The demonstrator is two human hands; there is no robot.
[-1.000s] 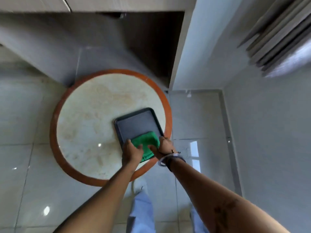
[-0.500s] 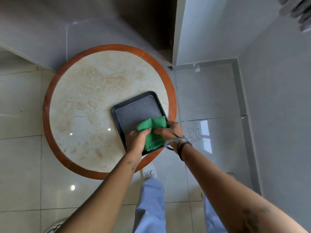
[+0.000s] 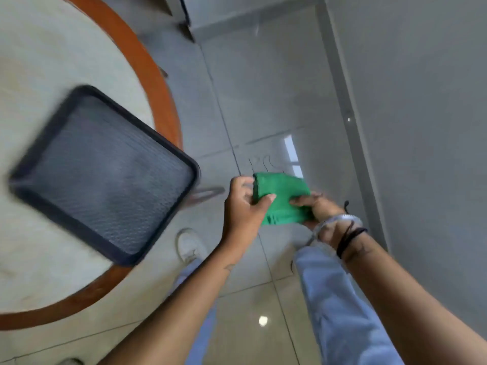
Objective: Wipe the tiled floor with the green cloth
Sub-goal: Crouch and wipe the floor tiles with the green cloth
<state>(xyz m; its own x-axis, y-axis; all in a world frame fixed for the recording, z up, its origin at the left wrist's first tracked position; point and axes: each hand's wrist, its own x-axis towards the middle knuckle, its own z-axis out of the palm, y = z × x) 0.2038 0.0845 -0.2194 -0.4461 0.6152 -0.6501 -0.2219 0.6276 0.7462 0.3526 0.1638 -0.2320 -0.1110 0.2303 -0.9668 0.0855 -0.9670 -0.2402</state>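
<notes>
Green cloth (image 3: 283, 197) between both hands

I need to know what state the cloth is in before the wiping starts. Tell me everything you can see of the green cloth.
The green cloth is a bright green, soft-looking fabric, folded or bunched into a compact wad with layered edges showing at its lower end. It is held in the air above the tiled floor, to the right of the round table, touching neither. The left hand grips its left side, thumb across the front; the right hand pinches its lower right. Its weave is blurred.
</notes>
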